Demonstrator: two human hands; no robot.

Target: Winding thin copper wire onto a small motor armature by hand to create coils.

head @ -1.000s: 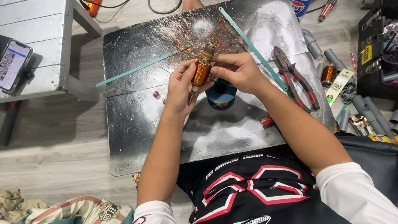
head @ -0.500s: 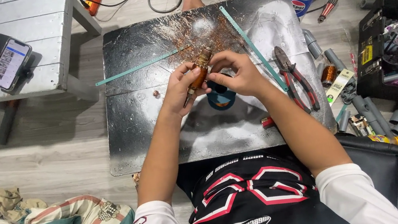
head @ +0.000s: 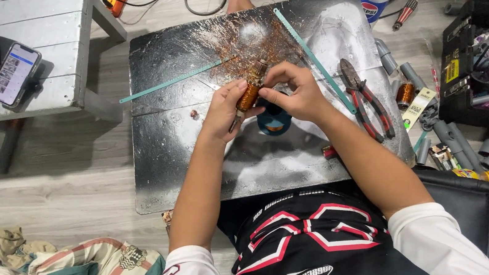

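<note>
my left hand (head: 225, 110) is closed around the copper-wound motor armature (head: 249, 93), fingers wrapped over its orange winding. my right hand (head: 293, 91) pinches at its upper end, thumb and fingertips closed on the part near the commutator, though i cannot tell whether they grip wire or the shaft. the armature's long axis runs diagonally, lower end toward my left wrist, upper end pointing away and to the right, so my right hand is nearer the top. just beneath sits a dark blue tape roll (head: 273, 121). loose copper wire (head: 245, 41) lies further out on the metal sheet (head: 185, 163), with 2 teal hacksaw blades (head: 309, 55) and red-handled pliers (head: 368, 103) off to the right.
</note>
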